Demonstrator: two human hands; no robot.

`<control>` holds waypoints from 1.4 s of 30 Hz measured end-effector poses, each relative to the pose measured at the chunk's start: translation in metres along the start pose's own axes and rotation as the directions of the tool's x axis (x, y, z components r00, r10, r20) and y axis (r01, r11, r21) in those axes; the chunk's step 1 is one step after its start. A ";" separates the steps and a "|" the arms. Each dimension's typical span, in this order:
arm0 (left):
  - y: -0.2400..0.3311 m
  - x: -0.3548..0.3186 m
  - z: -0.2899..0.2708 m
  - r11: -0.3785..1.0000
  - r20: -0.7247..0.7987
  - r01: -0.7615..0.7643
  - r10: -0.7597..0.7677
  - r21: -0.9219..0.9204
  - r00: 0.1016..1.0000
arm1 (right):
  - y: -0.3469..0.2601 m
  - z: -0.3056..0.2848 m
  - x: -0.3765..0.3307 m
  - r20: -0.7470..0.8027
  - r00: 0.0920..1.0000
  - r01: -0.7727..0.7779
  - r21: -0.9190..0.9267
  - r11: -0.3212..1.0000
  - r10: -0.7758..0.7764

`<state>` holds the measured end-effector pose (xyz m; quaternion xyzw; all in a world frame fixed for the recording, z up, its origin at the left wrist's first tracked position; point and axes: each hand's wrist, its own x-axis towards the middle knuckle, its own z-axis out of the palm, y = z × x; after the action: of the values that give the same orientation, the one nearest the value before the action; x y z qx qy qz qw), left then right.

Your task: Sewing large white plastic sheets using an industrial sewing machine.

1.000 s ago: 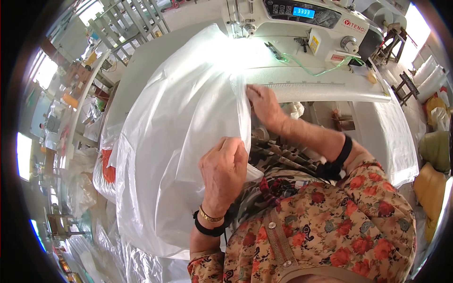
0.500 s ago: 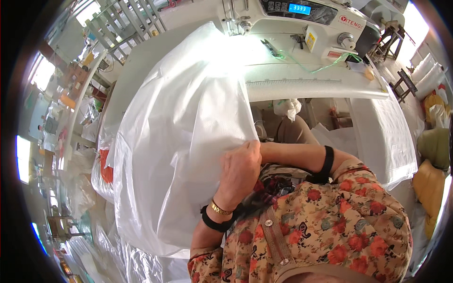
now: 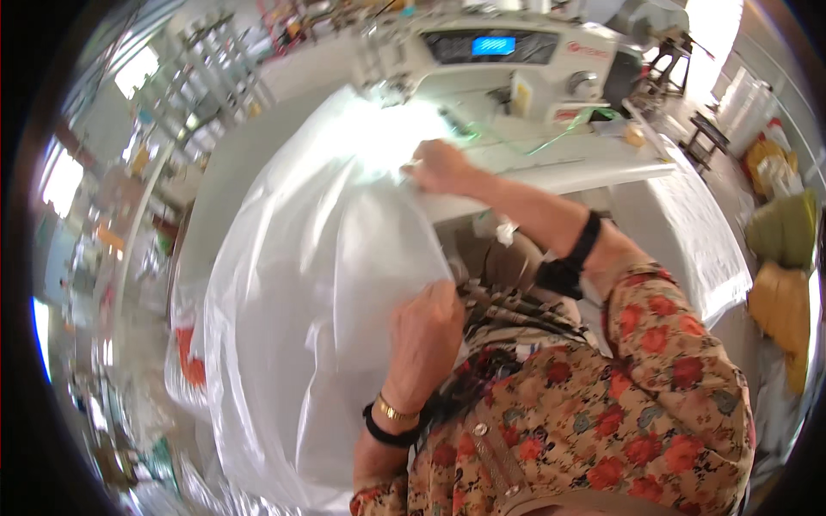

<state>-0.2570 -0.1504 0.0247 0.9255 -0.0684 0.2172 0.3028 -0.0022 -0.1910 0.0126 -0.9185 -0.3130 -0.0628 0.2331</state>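
A large sheet of thin white translucent fabric hangs from the white sewing table down past my lap. My left hand grips the fabric's near edge close to my chest. My right hand is stretched forward and pinches the same edge up on the table. Just beyond it stands a white sewing machine with a blue display. The needle area is washed out by bright light.
The table's front edge runs to the right, draped with white cloth. Yellow and green sacks lie at the far right. Shelving racks stand at the back left. An orange-marked bag sits low on the left.
My right hand has travelled from near my chest forward along the fabric edge onto the table. My left hand has dropped slightly, still gripping. The view has tilted toward the machine.
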 end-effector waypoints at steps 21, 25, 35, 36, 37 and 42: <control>0.006 0.010 0.002 0.995 0.008 -0.045 0.044 0.087 0.999 | -0.027 0.028 0.016 0.028 0.999 -0.038 -0.094 0.995 0.041; 0.004 0.008 0.007 0.996 0.033 -0.034 0.032 0.080 0.999 | -0.032 0.033 0.012 -0.042 0.995 -0.093 -0.173 0.981 0.087; -0.004 0.008 0.020 0.995 0.078 -0.036 0.029 0.090 0.997 | -0.034 0.026 0.016 0.132 0.985 0.145 -0.321 0.936 -0.107; -0.007 0.008 0.022 0.995 0.080 -0.039 0.032 0.088 0.996 | -0.033 0.025 0.017 0.147 0.984 0.141 -0.323 0.936 -0.098; -0.010 0.008 0.022 0.996 0.075 -0.037 0.032 0.075 0.997 | -0.034 0.026 0.019 0.089 0.991 0.128 -0.338 0.932 -0.104; -0.022 0.020 0.027 0.991 0.089 -0.002 -0.010 0.131 0.996 | -0.031 0.027 0.033 0.102 0.991 0.122 -0.387 0.914 -0.089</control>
<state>-0.2240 -0.1487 0.0021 0.9523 -0.0657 0.1790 0.2382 0.0050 -0.1387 0.0094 -0.9301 -0.3526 -0.0991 0.0275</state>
